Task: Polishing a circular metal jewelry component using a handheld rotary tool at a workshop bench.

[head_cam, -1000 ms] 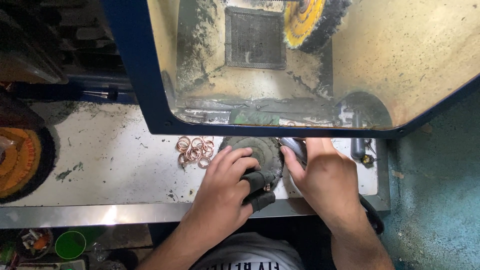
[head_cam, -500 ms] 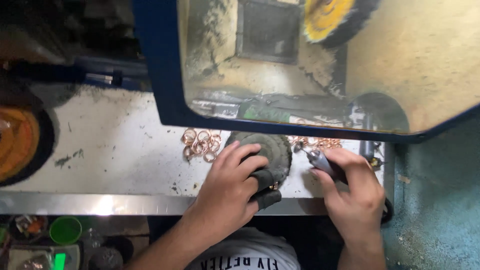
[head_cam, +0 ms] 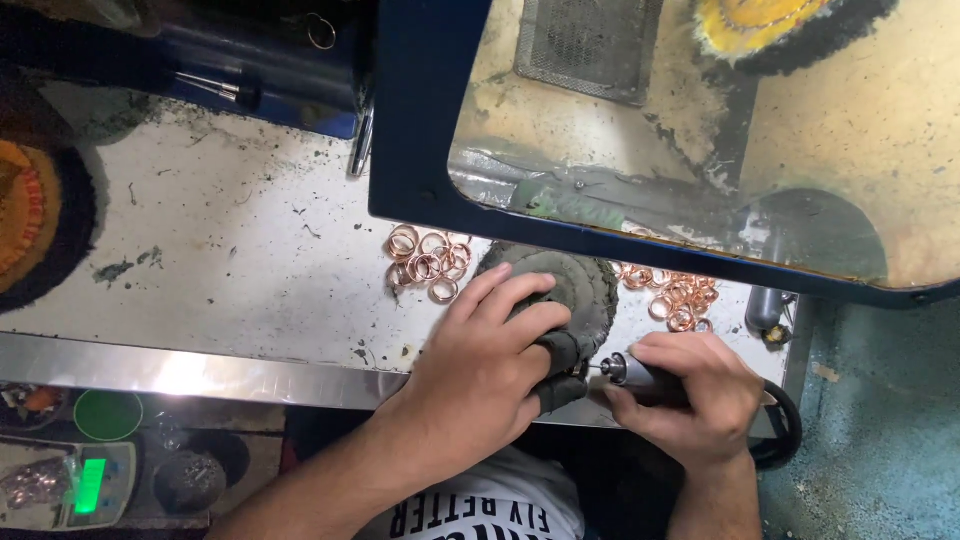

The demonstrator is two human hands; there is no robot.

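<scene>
Copper-coloured rings (head_cam: 428,264) lie in a loose heap on the dusty white bench (head_cam: 220,260), just beyond and a little to the left of the left hand (head_cam: 480,375). Far to the left of both hands, a round orange and black buffing wheel (head_cam: 35,225) sits at the bench edge, and lower down, below the bench's metal lip, a small scale with a lit green display (head_cam: 85,485) and a green cup (head_cam: 108,415) can be seen. The left hand is curled over a dark, round, dusty pad (head_cam: 580,285), fingers spread across its top and thumb tucked against a small dark piece at its near edge; what it pinches there is too hidden to tell. Touching in from the right, the right hand (head_cam: 700,395) is closed in a pen-like grip around a slim rotary handpiece (head_cam: 635,375), whose thin metal tip points left to meet the left hand's fingertips. Beyond the right hand, a second scatter of copper rings (head_cam: 675,295) lies near the pad. Above both hands hangs a blue-framed, grimy clear shield (head_cam: 420,150), with a yellow polishing wheel (head_cam: 760,25) behind it.
</scene>
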